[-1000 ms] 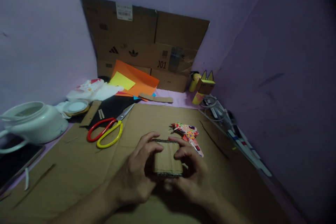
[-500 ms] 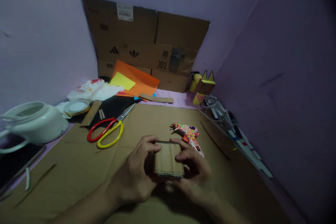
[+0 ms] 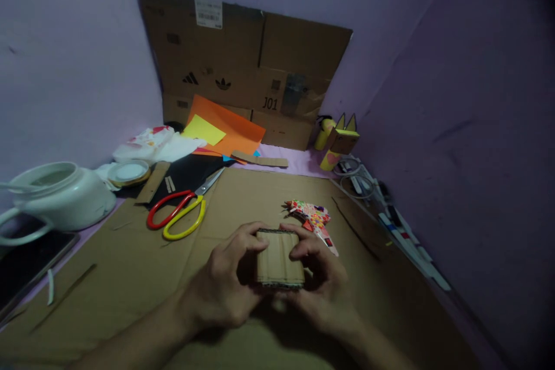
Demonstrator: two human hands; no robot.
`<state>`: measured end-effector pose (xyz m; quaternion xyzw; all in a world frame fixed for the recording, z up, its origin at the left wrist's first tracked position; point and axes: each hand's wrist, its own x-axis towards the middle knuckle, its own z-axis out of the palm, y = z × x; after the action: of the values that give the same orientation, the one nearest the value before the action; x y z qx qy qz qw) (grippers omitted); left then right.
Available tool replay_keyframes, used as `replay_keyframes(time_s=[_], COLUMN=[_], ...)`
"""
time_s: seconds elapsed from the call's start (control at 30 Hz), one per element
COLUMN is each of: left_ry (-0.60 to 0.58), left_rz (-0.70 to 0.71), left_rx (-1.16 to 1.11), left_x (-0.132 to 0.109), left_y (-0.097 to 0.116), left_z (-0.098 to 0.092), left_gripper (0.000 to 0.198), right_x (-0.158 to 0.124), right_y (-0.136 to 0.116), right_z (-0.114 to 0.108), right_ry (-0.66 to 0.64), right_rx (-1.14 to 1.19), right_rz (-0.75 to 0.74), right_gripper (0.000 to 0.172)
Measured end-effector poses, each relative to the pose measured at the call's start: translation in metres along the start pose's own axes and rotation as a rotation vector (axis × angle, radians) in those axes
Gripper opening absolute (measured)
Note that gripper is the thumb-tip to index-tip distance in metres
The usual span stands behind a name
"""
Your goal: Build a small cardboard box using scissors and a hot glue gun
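A small cardboard box [image 3: 280, 259] with rough corrugated edges is held above the cardboard sheet. My left hand [image 3: 232, 277] grips its left side, with fingers at the far corner. On the right side my right hand [image 3: 321, 277] holds it, fingers on the top and far edge. Both thumbs are low by the near side, partly hidden. Just beyond the right hand lies a floral-patterned glue gun [image 3: 313, 217]. Scissors with red and yellow handles [image 3: 184, 214] lie half open to the left.
A white pot [image 3: 65, 196] and a dark flat device [image 3: 39, 263] are at left. Orange paper [image 3: 234, 130] lies at the back before a standing cardboard panel [image 3: 303, 52]. A yellow cardboard figure [image 3: 342, 141], a brown strip [image 3: 355, 231] and markers [image 3: 411, 248] are at right.
The view has shifted slightly, so the surroundings sit a little differently in the frame. Both hands still hold the box, with hardly any change in grip.
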<state>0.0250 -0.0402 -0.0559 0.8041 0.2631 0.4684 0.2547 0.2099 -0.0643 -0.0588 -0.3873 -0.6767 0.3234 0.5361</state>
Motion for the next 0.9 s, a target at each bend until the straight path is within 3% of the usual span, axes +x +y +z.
replay_keyframes(time_s=[0.1, 0.17, 0.23, 0.3, 0.33, 0.4, 0.5, 0.7, 0.8, 0.9], left_ry=[0.02, 0.057, 0.084, 0.08, 0.067, 0.045, 0.035, 0.057, 0.04, -0.048], left_rz=[0.031, 0.075, 0.132, 0.176, 0.186, 0.2, 0.203, 0.194, 0.111, 0.014], left_rx=[0.004, 0.041, 0.08, 0.106, 0.115, 0.13, 0.171, 0.191, 0.197, 0.237], left_x=[-0.001, 0.0, 0.002, 0.003, 0.004, 0.004, 0.002, 0.004, 0.006, 0.006], left_y=[-0.001, -0.002, -0.004, -0.005, -0.006, -0.009, -0.01, -0.011, -0.011, -0.01], left_z=[-0.003, -0.006, -0.01, -0.014, -0.016, -0.018, -0.02, -0.02, -0.022, -0.022], left_gripper=[0.057, 0.059, 0.06, 0.062, 0.063, 0.065, 0.065, 0.063, 0.062, 0.062], right_x=[-0.001, 0.001, 0.008, 0.018, 0.023, 0.032, 0.04, 0.046, 0.044, 0.038], right_y=[-0.007, -0.008, -0.006, -0.001, 0.003, 0.009, 0.015, 0.021, 0.023, 0.018], right_z=[-0.009, -0.022, -0.038, -0.054, -0.061, -0.071, -0.072, -0.063, -0.063, -0.063], right_ry=[-0.057, -0.029, 0.151, 0.432, 0.455, 0.263, 0.008, 0.072, 0.083, 0.16], right_rx=[-0.099, -0.125, -0.162, -0.394, -0.559, -0.798, -0.943, -0.597, -0.415, -0.163], right_rz=[-0.023, -0.046, -0.02, 0.181, 0.336, 0.569, 0.687, 0.765, 0.803, 0.779], right_gripper=[0.056, 0.066, 0.053, 0.039, 0.038, 0.041, 0.044, 0.023, 0.024, 0.026])
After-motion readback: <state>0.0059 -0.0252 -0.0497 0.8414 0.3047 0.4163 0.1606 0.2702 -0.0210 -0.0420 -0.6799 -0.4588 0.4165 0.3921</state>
